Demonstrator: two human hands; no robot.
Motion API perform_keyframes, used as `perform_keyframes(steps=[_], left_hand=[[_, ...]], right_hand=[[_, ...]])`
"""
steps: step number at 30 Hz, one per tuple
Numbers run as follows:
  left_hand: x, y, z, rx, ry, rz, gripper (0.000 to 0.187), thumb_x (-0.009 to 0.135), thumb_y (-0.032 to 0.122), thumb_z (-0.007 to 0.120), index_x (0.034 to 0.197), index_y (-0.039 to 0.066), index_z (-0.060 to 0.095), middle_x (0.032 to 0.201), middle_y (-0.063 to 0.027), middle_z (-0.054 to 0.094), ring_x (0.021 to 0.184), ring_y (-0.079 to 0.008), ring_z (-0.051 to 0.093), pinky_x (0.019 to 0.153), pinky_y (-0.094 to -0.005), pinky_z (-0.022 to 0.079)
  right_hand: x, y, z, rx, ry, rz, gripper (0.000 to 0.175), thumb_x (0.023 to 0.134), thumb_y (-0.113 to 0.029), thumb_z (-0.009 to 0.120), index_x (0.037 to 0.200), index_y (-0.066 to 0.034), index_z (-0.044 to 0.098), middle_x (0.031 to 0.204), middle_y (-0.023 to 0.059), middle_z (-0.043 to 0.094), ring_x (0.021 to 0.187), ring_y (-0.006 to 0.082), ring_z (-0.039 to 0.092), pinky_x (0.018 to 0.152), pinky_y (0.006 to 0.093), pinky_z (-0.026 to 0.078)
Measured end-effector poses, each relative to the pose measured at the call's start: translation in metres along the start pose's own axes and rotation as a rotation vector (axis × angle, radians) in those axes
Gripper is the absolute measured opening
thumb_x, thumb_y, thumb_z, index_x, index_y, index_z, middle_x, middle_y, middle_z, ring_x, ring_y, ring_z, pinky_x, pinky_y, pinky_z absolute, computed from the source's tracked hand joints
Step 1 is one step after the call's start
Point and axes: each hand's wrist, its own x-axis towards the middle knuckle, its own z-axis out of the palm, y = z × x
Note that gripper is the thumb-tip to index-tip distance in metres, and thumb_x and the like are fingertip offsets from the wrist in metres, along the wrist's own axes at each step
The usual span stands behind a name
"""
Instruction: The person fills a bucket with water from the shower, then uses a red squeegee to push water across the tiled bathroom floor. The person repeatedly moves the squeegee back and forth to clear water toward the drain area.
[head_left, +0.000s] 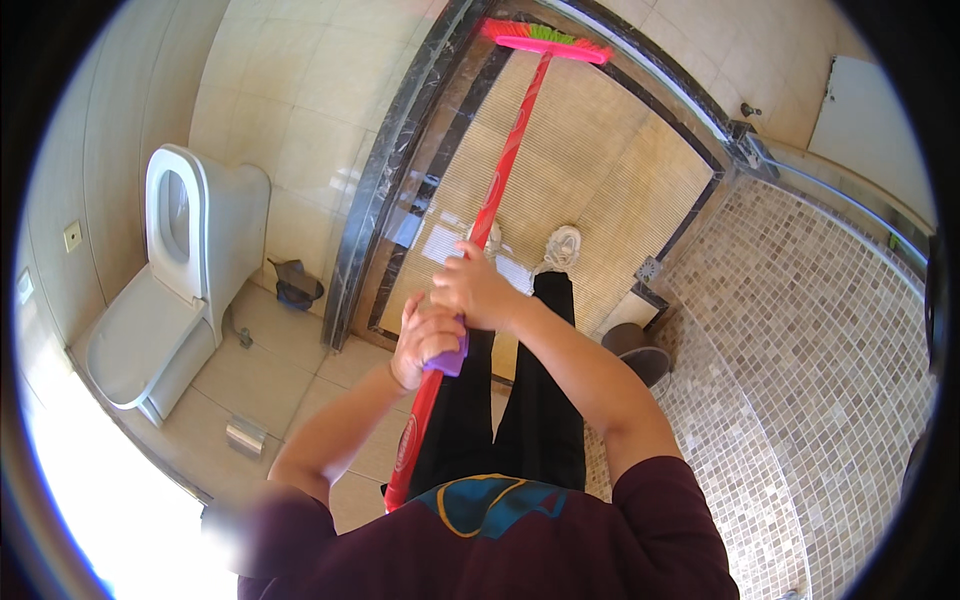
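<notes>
A push broom with a long red handle (506, 154) runs away from my body. Its pink head (551, 48), with red and green bristles (551, 33), rests at the far edge of the ribbed shower floor (600, 150). My right hand (478, 289) is wrapped around the handle. Just below it, my left hand (429, 337) grips the shaft through a purple piece (450, 358), perhaps a sponge or cloth; its material is unclear. The handle's lower end passes close to my shirt. My feet, in whitish shoes (562, 247), stand on the ribbed floor.
A white toilet (214, 225) stands on the left, near a dark hanging object (296, 285). Dark stone edging (382, 180) borders the shower floor. A floor drain (648, 268) and a brown bin (636, 352) lie to the right, beside mosaic tiling (802, 315).
</notes>
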Motion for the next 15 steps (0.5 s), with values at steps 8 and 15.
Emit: perform_keyframes(steps=[8, 15], left_hand=[[-0.056, 0.051, 0.005, 0.002, 0.042, -0.053, 0.016, 0.067, 0.013, 0.066, 0.079, 0.017, 0.057, 0.091, 0.0026, 0.063, 0.097, -0.0181, 0.056, 0.103, -0.0485, 0.027], [-0.099, 0.052, 0.056, 0.003, 0.138, -0.056, 0.014, 0.068, 0.015, 0.065, 0.08, 0.017, 0.057, 0.089, 0.0014, 0.063, 0.095, -0.019, 0.057, 0.103, -0.0495, 0.027]], right_hand=[[-0.026, -0.069, 0.028, 0.037, -0.098, -0.038, 0.004, 0.075, -0.018, 0.058, 0.071, -0.0176, 0.06, 0.073, -0.0031, 0.052, 0.082, 0.0176, 0.053, 0.094, 0.0482, 0.035], [-0.064, -0.069, 0.053, 0.015, -0.161, -0.119, 0.006, 0.075, -0.019, 0.057, 0.07, -0.0175, 0.06, 0.075, -0.0028, 0.054, 0.082, 0.0173, 0.055, 0.09, 0.0467, 0.036]])
